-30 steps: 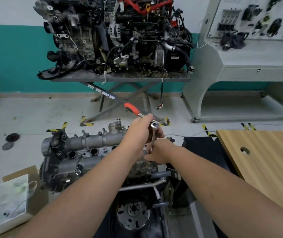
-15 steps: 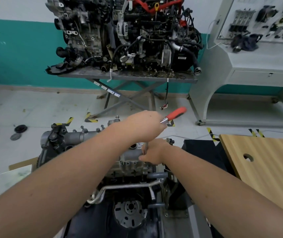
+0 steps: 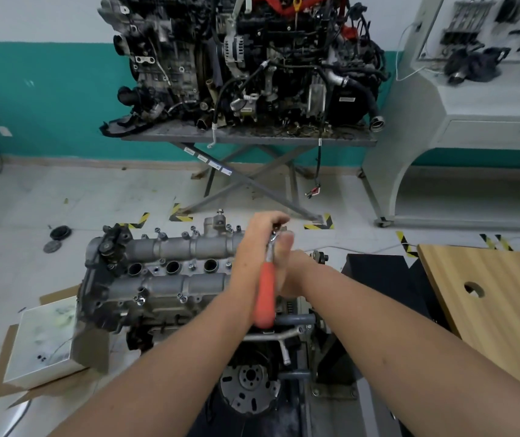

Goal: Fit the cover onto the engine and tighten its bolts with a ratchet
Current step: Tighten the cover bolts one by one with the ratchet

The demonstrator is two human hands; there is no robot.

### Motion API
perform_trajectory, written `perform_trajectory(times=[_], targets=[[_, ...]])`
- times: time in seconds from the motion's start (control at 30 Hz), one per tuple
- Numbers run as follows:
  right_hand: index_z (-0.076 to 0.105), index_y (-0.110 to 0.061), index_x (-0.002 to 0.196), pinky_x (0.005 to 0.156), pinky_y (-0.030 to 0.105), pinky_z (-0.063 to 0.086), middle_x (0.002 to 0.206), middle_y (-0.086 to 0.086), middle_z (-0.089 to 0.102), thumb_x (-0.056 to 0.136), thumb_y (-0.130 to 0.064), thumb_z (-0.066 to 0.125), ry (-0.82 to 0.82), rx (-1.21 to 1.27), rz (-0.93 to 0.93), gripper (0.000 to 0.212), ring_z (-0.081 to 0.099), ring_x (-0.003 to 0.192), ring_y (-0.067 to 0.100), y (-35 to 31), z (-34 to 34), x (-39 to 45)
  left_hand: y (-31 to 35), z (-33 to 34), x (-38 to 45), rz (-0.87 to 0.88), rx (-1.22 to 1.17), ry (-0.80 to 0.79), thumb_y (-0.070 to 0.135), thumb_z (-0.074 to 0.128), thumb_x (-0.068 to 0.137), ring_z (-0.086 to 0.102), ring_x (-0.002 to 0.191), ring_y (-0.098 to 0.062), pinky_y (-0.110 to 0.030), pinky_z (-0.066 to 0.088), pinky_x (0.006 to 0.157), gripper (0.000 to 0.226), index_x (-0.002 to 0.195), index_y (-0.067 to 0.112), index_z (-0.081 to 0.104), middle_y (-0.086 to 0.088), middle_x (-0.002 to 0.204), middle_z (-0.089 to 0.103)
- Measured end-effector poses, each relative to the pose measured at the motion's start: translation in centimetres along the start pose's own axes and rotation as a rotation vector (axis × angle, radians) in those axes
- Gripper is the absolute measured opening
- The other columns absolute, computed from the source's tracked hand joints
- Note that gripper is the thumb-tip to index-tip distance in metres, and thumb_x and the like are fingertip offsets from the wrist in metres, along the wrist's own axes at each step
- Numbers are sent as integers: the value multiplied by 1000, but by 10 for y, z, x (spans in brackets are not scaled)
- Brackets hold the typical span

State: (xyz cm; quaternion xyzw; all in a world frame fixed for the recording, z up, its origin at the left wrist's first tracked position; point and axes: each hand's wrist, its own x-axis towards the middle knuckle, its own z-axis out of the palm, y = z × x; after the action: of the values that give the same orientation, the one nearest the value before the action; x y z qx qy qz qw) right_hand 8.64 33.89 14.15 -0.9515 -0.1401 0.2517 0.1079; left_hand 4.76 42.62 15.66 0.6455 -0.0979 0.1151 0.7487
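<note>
The grey aluminium cover lies on top of the engine on its stand in front of me, with several bolts standing along its edges. My left hand grips the head of the ratchet over the cover's right end. The ratchet's orange-red handle points down toward me, between my forearms. My right hand sits just below the ratchet head with its fingers curled around the shaft under it, thumb up. The socket and the bolt under it are hidden by my hands.
A white box on cardboard lies left of the engine. A wooden table with a round hole stands to the right. Behind are a second engine on a scissor stand and a grey bench. Black discs lie on the floor.
The ratchet handle has swung round: it pointed up-left, then up-right, and now points toward me. Both hands stayed over the cover's right end.
</note>
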Motion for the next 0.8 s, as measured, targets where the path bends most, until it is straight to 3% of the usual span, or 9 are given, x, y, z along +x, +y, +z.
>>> perform_trajectory(times=[0.07,0.13,0.2,0.27,0.4,0.57,0.67,0.73,0.8], targets=[[42,-5,144,111,46,33,146,19,45,97,-19,57,30,-135,-43,51,40,136,37,-1,3,6,-1,14,-1,-163,-125,151,59,40,92,62,69,-16,-21,49,65,37,98,32,65,5,82,70],[50,-6,137,105,42,38,136,16,53,100,-21,46,-9,-213,-74,40,46,129,34,-4,3,0,0,15,1,-334,-171,165,61,39,91,61,65,-20,-32,48,71,43,84,34,72,-3,74,71],[61,-8,120,92,38,44,117,12,61,99,-30,41,-31,-262,-58,37,55,111,30,3,9,4,1,5,11,-453,-243,163,55,44,98,62,62,-22,-40,47,75,43,84,26,72,-6,69,69],[61,-12,105,85,37,48,102,9,62,97,-42,45,-10,-257,-41,36,57,97,27,3,8,4,11,-5,22,-501,-225,139,41,48,103,67,60,-24,-37,53,65,31,96,15,63,-6,65,68],[53,-18,94,78,32,41,95,3,54,95,-51,51,19,-228,-14,33,54,95,24,8,10,8,25,-21,35,-565,-33,-88,30,49,105,72,67,-25,-35,57,64,25,99,7,58,-6,68,70],[55,-17,105,80,32,37,107,9,58,99,-46,47,6,-277,-87,31,56,108,30,4,9,2,47,-27,43,-577,331,-423,27,47,104,72,68,-22,-32,52,66,24,110,8,60,-4,71,71],[48,-17,88,76,32,39,97,9,57,98,-44,47,19,-270,-75,29,56,97,27,1,11,1,59,-18,51,-411,739,-578,29,46,105,72,64,-13,-30,49,59,23,93,14,59,0,71,73],[45,-16,81,75,31,36,97,9,58,98,-43,48,30,-266,-51,31,52,93,25,2,12,3,60,-11,54,-125,1182,-692,34,42,106,63,60,-13,-27,38,50,27,87,17,53,1,72,67],[44,-16,76,76,31,38,95,9,58,96,-40,50,48,-225,-50,32,52,92,26,2,13,4,53,-7,49,204,1523,-693,41,39,106,49,63,-17,-29,28,51,27,89,21,45,5,78,56]])
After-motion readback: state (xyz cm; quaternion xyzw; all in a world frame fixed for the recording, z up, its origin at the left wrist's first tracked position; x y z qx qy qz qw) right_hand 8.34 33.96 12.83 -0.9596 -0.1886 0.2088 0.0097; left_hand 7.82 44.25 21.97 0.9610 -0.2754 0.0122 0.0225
